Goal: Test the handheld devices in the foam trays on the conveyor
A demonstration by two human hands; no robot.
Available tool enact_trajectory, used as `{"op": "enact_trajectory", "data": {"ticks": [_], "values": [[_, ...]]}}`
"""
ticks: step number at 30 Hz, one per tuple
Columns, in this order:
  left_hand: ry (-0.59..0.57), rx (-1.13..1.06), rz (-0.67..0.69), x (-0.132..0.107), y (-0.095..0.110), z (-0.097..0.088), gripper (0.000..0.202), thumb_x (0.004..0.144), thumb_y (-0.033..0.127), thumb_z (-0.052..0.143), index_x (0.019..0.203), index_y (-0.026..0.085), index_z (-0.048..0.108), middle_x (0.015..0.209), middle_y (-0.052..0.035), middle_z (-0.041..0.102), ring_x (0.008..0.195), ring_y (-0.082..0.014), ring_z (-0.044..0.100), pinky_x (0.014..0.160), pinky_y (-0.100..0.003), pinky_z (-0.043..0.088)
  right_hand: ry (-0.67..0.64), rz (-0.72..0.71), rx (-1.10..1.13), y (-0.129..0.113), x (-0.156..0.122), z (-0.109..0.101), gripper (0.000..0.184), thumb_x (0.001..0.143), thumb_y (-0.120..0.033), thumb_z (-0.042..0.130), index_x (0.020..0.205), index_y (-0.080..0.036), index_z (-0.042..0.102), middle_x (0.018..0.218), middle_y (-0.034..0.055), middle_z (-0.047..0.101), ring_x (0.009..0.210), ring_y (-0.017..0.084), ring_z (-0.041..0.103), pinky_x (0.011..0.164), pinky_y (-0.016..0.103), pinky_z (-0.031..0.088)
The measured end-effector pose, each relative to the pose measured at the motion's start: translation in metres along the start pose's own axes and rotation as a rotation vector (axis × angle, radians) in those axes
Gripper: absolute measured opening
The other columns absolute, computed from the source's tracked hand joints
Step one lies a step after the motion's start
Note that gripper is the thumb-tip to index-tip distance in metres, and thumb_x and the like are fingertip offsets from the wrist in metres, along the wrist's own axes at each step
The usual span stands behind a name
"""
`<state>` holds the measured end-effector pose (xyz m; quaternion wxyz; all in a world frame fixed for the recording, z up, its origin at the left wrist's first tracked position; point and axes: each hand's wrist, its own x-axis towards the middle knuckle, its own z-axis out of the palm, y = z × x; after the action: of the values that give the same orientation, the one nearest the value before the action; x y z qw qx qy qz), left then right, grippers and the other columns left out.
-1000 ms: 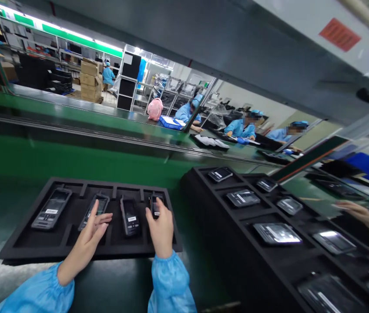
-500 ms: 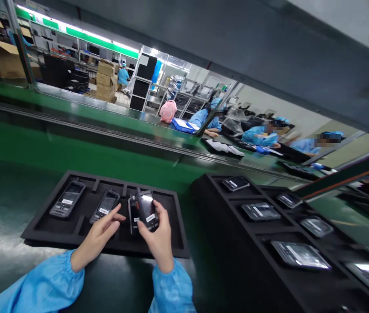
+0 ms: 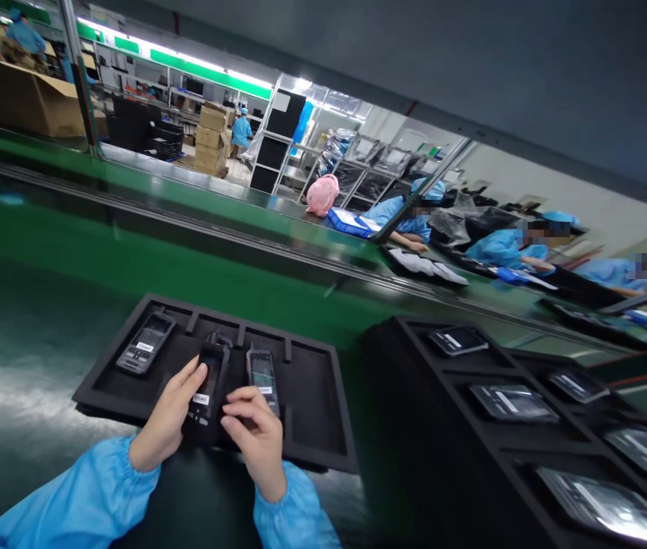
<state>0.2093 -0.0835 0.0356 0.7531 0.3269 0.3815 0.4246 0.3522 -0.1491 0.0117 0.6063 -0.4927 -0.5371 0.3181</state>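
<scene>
A black foam tray [image 3: 323, 450] lies on the green bench in front of me. One black handset [image 3: 146, 343] rests in its leftmost slot and another handset [image 3: 263, 372] in the third slot; the rightmost slot holds nothing. My left hand [image 3: 166, 419] grips a third handset [image 3: 207, 385] from its left side, raised over the second slot with its screen up. My right hand [image 3: 258, 438] has its fingers curled onto that handset's lower end. Whatever lies under the held handset is hidden.
To the right stands a taller stack of black trays [image 3: 415, 427] with several film-wrapped devices [image 3: 512, 400]. A green conveyor [image 3: 186, 221] runs across behind the tray. Beyond it sit several people in blue coats [image 3: 506, 248]. Cardboard boxes [image 3: 14, 95] stand at far left.
My right hand lifted a handset from the rightmost slot and carried it left; now both hands are on a handset over the second slot. The view has shifted left.
</scene>
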Motion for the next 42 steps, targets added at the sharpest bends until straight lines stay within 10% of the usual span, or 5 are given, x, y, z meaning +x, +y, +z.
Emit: {"op": "enact_trajectory", "data": {"ticks": [10, 19, 25, 32, 42], "values": [[0.041, 0.025, -0.005, -0.002, -0.004, 0.001, 0.064, 0.075, 0.052, 0.074, 0.127, 0.017, 0.063, 0.126, -0.0086, 0.067, 0.125, -0.0292, 0.056, 0.109, -0.039, 0.042, 0.088, -0.258, -0.259, 0.001, -0.016, 0.008, 0.033, 0.086, -0.015, 0.062, 0.109, -0.036, 0.072, 0.090, 0.0018, 0.069, 0.080, 0.015, 0.066, 0.073, 0.029, 0.056], [0.079, 0.251, 0.248, -0.002, -0.020, -0.008, 0.064, 0.086, 0.059, 0.057, 0.137, 0.020, 0.052, 0.137, -0.0086, 0.058, 0.136, -0.0294, 0.044, 0.116, -0.040, 0.034, -0.250, 0.208, 0.180, 0.007, -0.022, 0.029, 0.068, 0.084, -0.050, 0.064, 0.146, -0.041, 0.036, 0.149, -0.0009, 0.049, 0.143, 0.027, 0.037, 0.117, 0.049, 0.032], [0.027, 0.486, 0.357, -0.001, -0.016, -0.012, 0.057, 0.091, 0.052, 0.052, 0.138, 0.021, 0.050, 0.142, -0.0084, 0.052, 0.137, -0.0270, 0.042, 0.116, -0.038, 0.032, -0.222, 0.228, 0.326, 0.003, -0.023, 0.033, 0.068, 0.083, -0.046, 0.066, 0.145, -0.044, 0.037, 0.149, -0.0040, 0.049, 0.138, 0.025, 0.044, 0.117, 0.047, 0.032], [-0.297, 0.325, 0.191, 0.001, -0.019, -0.018, 0.103, 0.081, 0.039, 0.070, 0.155, 0.033, -0.003, 0.152, -0.0117, 0.037, 0.131, -0.0271, 0.047, 0.099, -0.037, 0.046, -0.110, 0.297, 0.227, 0.003, -0.016, 0.018, 0.073, 0.084, -0.047, 0.065, 0.149, -0.033, 0.034, 0.154, 0.0016, 0.041, 0.142, 0.027, 0.038, 0.116, 0.048, 0.035], [-0.290, 0.302, 0.221, 0.000, -0.021, -0.016, 0.100, 0.080, 0.032, 0.070, 0.155, 0.032, 0.003, 0.150, -0.0136, 0.036, 0.133, -0.0306, 0.043, 0.097, -0.039, 0.048, -0.121, 0.183, 0.042, 0.001, -0.019, 0.020, 0.066, 0.089, -0.033, 0.061, 0.149, -0.036, 0.032, 0.156, -0.0004, 0.039, 0.142, 0.027, 0.038, 0.118, 0.046, 0.034]]}}
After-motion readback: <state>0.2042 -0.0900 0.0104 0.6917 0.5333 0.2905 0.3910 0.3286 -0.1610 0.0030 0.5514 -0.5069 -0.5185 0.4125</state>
